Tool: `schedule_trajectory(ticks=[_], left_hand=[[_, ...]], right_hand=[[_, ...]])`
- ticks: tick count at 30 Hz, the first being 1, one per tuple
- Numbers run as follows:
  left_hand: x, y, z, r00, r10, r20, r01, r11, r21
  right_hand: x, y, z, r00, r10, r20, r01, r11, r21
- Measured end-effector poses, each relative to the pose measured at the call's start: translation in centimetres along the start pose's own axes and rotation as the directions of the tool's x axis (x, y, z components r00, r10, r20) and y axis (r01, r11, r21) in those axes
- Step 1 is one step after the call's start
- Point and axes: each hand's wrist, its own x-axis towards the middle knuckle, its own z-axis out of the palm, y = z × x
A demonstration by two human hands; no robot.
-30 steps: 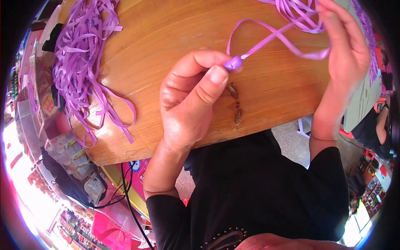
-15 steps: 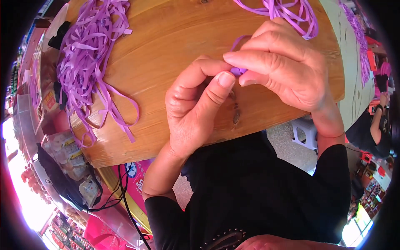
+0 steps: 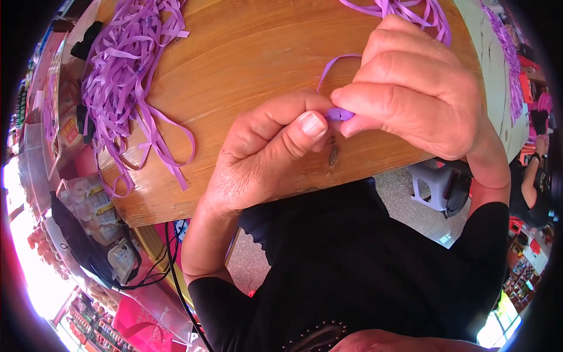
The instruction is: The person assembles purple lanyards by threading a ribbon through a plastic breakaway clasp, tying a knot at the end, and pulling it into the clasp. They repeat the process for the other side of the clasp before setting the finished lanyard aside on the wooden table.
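Observation:
Above the wooden table, both my hands meet at a small purple piece [image 3: 338, 114], whose kind I cannot make out. My left hand [image 3: 258, 149] pinches its left end between thumb and index finger. From the right, my right hand [image 3: 419, 88] grips the other end with thumb and fingertips, its remaining fingers curled. A thin purple ribbon [image 3: 326, 68] loops up behind the small piece and passes behind the right hand. More flat purple ribbons [image 3: 437, 23] lie at the far right, partly covered by that hand.
A tangled heap of purple ribbons [image 3: 126, 64] covers the left of the wooden table [image 3: 252, 41], with loops trailing near its edge. Black cables [image 3: 176, 264] hang at lower left beside a dark bag [image 3: 76, 240]. Beneath the right side stands a pale plastic stool [image 3: 431, 185]. Another person's arm [image 3: 529, 179] shows far right.
My right hand has shifted slightly right, and my left hand slightly left and down. More of the small purple piece and the ribbon loop now shows between them.

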Motion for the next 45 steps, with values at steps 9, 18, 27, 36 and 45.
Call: schedule_trajectory(ticks=[9,18,27,36,45], left_hand=[[0.5,0.0,-0.2,0.95,0.301,0.084,-0.302,0.817,0.492],[0.8,0.5,0.1,0.95,0.278,0.145,-0.312,0.791,0.527],[0.7,-1.5,0.5,0.82,0.517,0.247,-0.537,0.543,0.646],[1.4,-4.6,0.2,0.544,0.761,0.354,-0.735,0.229,0.638],[1.3,-3.7,-1.1,0.703,0.622,0.345,-0.619,0.298,0.726]], right_hand=[[-1.1,0.1,-0.4,0.994,0.079,0.075,-0.087,0.991,0.106],[-1.6,0.3,-0.2,0.99,0.096,0.101,-0.117,0.966,0.229],[-2.1,-1.0,0.1,0.957,0.229,0.175,-0.282,0.872,0.401],[-3.6,-3.0,0.7,0.754,0.511,0.413,-0.625,0.366,0.69],[-0.8,-1.1,0.2,0.472,0.498,0.728,-0.806,-0.091,0.584]])
